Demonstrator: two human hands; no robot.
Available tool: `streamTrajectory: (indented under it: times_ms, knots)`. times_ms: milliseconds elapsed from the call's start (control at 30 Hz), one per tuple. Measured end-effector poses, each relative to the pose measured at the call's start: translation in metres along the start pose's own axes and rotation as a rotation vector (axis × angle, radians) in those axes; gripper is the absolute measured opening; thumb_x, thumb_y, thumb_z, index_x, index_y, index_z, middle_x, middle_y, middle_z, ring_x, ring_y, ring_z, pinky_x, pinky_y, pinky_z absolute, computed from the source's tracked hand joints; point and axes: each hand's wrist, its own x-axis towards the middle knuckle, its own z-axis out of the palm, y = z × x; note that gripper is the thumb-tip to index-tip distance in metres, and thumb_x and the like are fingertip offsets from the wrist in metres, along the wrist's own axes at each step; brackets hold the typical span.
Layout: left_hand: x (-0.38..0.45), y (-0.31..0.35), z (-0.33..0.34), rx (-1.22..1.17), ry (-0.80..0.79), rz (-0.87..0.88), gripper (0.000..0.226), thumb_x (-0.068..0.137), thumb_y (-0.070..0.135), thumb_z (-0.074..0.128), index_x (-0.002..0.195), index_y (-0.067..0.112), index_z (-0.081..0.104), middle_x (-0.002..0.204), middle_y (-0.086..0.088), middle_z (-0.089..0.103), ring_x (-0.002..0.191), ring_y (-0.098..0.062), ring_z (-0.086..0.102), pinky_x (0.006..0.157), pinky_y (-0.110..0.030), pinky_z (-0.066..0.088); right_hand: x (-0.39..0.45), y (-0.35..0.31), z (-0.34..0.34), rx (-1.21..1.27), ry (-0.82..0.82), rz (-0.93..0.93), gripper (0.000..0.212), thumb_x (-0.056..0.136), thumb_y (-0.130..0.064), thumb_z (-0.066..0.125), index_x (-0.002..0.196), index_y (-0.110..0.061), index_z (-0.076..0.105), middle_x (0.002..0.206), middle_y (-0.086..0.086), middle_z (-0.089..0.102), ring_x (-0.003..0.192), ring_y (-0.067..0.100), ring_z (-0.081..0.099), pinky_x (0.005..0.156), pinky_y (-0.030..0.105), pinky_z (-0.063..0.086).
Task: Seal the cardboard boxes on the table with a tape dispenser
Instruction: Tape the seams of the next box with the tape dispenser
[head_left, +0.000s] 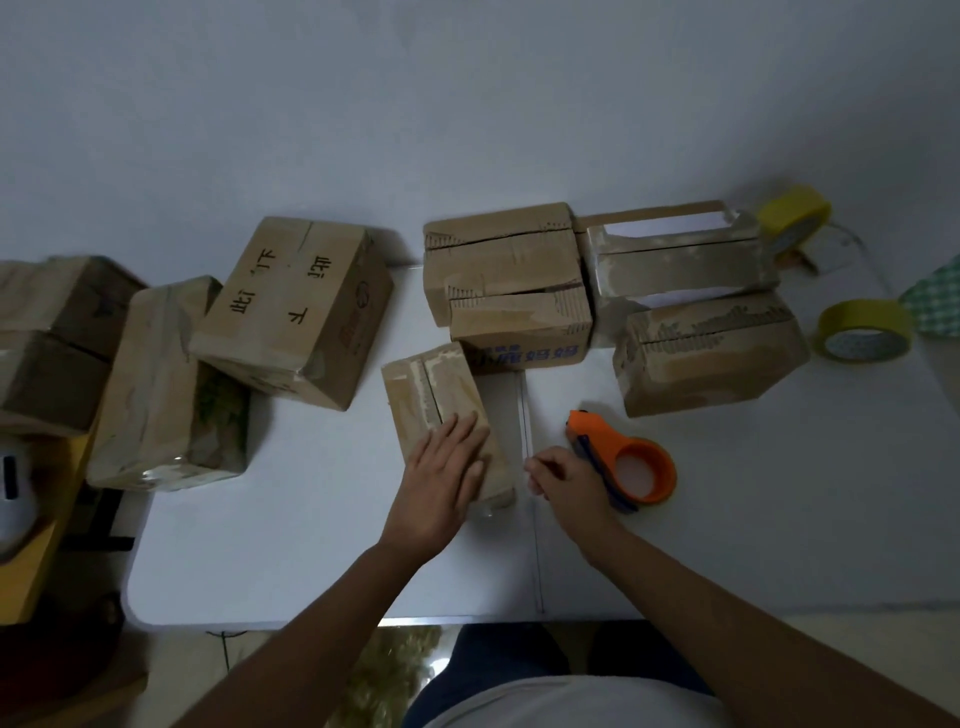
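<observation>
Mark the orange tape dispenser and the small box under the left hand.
orange plastic tape dispenser (644, 470), head view, on its round ring.
small brown cardboard box (431, 387), head view, on its bare top face.

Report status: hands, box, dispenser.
Left hand flat on small box. Right hand curled at dispenser, grip unclear. Nothing in the way.

The counter (311, 545) is white. The cardboard boxes are plain brown; one at the left (296, 306) carries black characters, one in the middle (519, 332) has blue characters on its front. The tape dispenser (623, 457) is orange with a dark blue part. Two tape rolls (792, 215) (865, 327) are yellow; a cloth at the right edge (935, 301) is green-and-white checked
</observation>
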Motion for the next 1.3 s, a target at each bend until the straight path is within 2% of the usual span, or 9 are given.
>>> streamTrajectory:
  times_ms: [233, 400, 500, 600, 733, 1000, 1133, 1233, 1300]
  knots:
    - [-0.011, -0.017, 0.013, 0.385, -0.133, 0.085, 0.075, 0.1, 0.063, 0.031, 0.158, 0.016, 0.017, 0.165, -0.003, 0.011, 0.153, -0.022, 0.005, 0.122, -0.045, 0.011, -0.001, 0.011, 0.001, 0.012, 0.034, -0.112, 0.016, 0.094, -0.01, 0.057, 0.079, -0.014, 0.061, 0.07, -0.004, 0.061, 0.067, 0.002, 0.057, 0.069, 0.025, 0.047]
    - [-0.011, -0.017, 0.019, 0.495, -0.126, 0.099, 0.074, 0.1, 0.059, 0.028, 0.157, 0.014, 0.018, 0.164, -0.009, 0.019, 0.151, -0.028, 0.017, 0.12, -0.048, 0.021, 0.004, 0.015, 0.002, 0.025, 0.02, -0.112, 0.014, 0.094, -0.011, 0.059, 0.081, -0.012, 0.064, 0.074, 0.0, 0.063, 0.074, 0.015, 0.061, 0.073, 0.034, 0.05]
    - [-0.009, -0.015, 0.018, 0.51, -0.129, 0.093, 0.082, 0.094, 0.06, 0.045, 0.157, 0.013, 0.021, 0.163, -0.01, 0.02, 0.149, -0.03, 0.022, 0.119, -0.049, 0.025, 0.004, 0.016, 0.002, 0.01, 0.017, -0.123, 0.012, 0.094, -0.011, 0.058, 0.083, -0.01, 0.064, 0.075, 0.001, 0.063, 0.074, 0.016, 0.06, 0.072, 0.032, 0.049]
    - [-0.012, -0.014, 0.016, 0.471, -0.15, 0.086, 0.094, 0.089, 0.072, 0.044, 0.158, 0.017, 0.011, 0.166, -0.006, 0.01, 0.152, -0.027, 0.01, 0.122, -0.046, 0.013, 0.006, 0.016, 0.002, -0.019, 0.013, -0.158, 0.013, 0.093, -0.013, 0.06, 0.081, -0.013, 0.063, 0.072, -0.003, 0.062, 0.072, 0.011, 0.06, 0.07, 0.028, 0.048]
    - [-0.012, -0.014, 0.016, 0.448, -0.143, 0.081, 0.08, 0.098, 0.067, 0.029, 0.159, 0.019, 0.009, 0.166, -0.004, 0.008, 0.153, -0.024, 0.007, 0.121, -0.047, 0.014, 0.011, 0.017, 0.005, -0.068, 0.007, -0.229, 0.017, 0.094, -0.014, 0.059, 0.077, -0.016, 0.058, 0.068, -0.005, 0.058, 0.066, 0.009, 0.055, 0.065, 0.03, 0.046]
    - [-0.011, -0.016, 0.022, 0.513, -0.1, 0.116, 0.072, 0.103, 0.058, 0.03, 0.158, 0.015, 0.014, 0.164, -0.01, 0.015, 0.151, -0.031, 0.014, 0.119, -0.05, 0.021, 0.031, 0.024, 0.013, -0.407, -0.04, -0.491, 0.013, 0.099, -0.016, 0.05, 0.086, -0.018, 0.05, 0.081, -0.007, 0.048, 0.077, 0.013, 0.045, 0.067, 0.027, 0.037]
    - [-0.012, -0.016, 0.022, 0.527, -0.09, 0.118, 0.071, 0.102, 0.056, 0.032, 0.158, 0.014, 0.016, 0.164, -0.011, 0.017, 0.15, -0.033, 0.016, 0.118, -0.051, 0.022, 0.032, 0.028, 0.028, -0.436, -0.076, -0.428, 0.017, 0.103, -0.02, 0.04, 0.09, -0.014, 0.048, 0.084, -0.002, 0.048, 0.078, 0.016, 0.045, 0.069, 0.032, 0.039]
    - [-0.013, -0.016, 0.022, 0.52, -0.097, 0.104, 0.072, 0.102, 0.056, 0.036, 0.157, 0.014, 0.016, 0.163, -0.012, 0.018, 0.15, -0.033, 0.018, 0.118, -0.052, 0.023, 0.032, 0.031, 0.036, -0.338, -0.1, -0.292, 0.013, 0.103, -0.023, 0.039, 0.106, -0.014, 0.049, 0.099, 0.002, 0.051, 0.089, 0.016, 0.05, 0.077, 0.031, 0.043]
    - [-0.012, -0.016, 0.021, 0.516, -0.103, 0.1, 0.073, 0.101, 0.056, 0.035, 0.157, 0.014, 0.017, 0.164, -0.011, 0.017, 0.15, -0.033, 0.018, 0.118, -0.052, 0.023, 0.039, 0.025, 0.033, -0.368, -0.172, -0.23, 0.033, 0.102, -0.025, 0.043, 0.131, -0.012, 0.042, 0.12, 0.005, 0.047, 0.106, 0.019, 0.05, 0.088, 0.034, 0.046]
